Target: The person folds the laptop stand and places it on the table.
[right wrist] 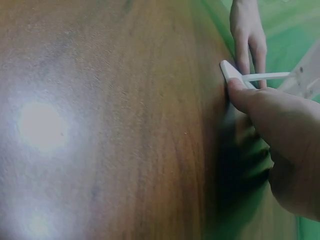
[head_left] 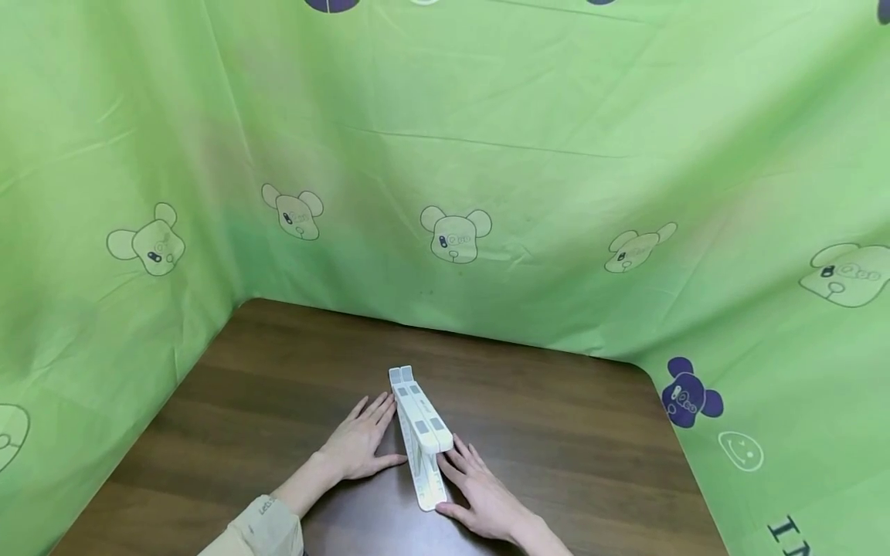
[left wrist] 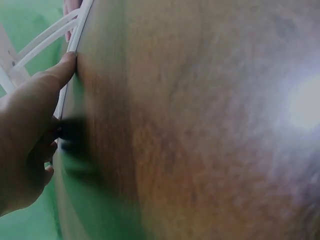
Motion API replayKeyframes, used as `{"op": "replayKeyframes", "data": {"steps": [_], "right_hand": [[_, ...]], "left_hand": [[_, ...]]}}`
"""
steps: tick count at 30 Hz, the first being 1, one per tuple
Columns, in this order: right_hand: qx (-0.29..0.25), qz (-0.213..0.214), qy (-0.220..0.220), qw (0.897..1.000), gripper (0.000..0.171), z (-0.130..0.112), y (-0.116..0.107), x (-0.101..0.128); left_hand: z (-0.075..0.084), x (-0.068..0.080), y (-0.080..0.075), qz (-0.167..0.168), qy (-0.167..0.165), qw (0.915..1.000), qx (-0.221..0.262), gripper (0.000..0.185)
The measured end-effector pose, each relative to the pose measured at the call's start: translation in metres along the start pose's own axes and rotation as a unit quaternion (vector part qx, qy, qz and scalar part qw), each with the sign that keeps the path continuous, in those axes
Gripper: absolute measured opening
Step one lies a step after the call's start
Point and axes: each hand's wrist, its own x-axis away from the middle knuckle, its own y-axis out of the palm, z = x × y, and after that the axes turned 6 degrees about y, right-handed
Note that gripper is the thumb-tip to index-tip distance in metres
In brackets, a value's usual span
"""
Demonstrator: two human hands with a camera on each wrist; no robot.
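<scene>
A white laptop stand [head_left: 419, 403] with grey pads stands on the table, its top raised at a slant over a narrow base. Along its left side lies my left hand [head_left: 356, 446], palm down, fingers stretched toward the far end. In the left wrist view, that thumb [left wrist: 64, 70] touches the edge of the base. My right hand [head_left: 487, 498] is at the near right side, its fingers extended beside the stand. The right wrist view has its thumb [right wrist: 242, 95] against the near end of the base [right wrist: 227, 70]. The raised top partly hides the base.
The dark wooden table [head_left: 570, 432] extends around the stand on all sides. A green curtain [head_left: 542, 177] with bear-head prints encloses its back, left and right edges. Light glares off the tabletop in both wrist views.
</scene>
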Motion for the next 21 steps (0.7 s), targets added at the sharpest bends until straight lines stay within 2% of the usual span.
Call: {"op": "replayKeyframes", "data": {"steps": [5,15,21], "right_hand": [[0.01,0.029,-0.012,0.999,0.072,-0.004,0.005,0.0],[-0.008,0.059,0.002,0.998,0.074,-0.012,0.016,-0.002],[0.001,0.073,0.017,0.997,0.075,-0.017,0.023,-0.003]], "left_hand": [[-0.005,-0.003,0.001,-0.006,0.013,0.9998,-0.011,0.099],[-0.016,-0.011,-0.005,-0.027,0.043,0.9985,-0.021,0.101],[-0.021,-0.015,-0.006,-0.037,0.059,0.9973,-0.021,0.102]]}}
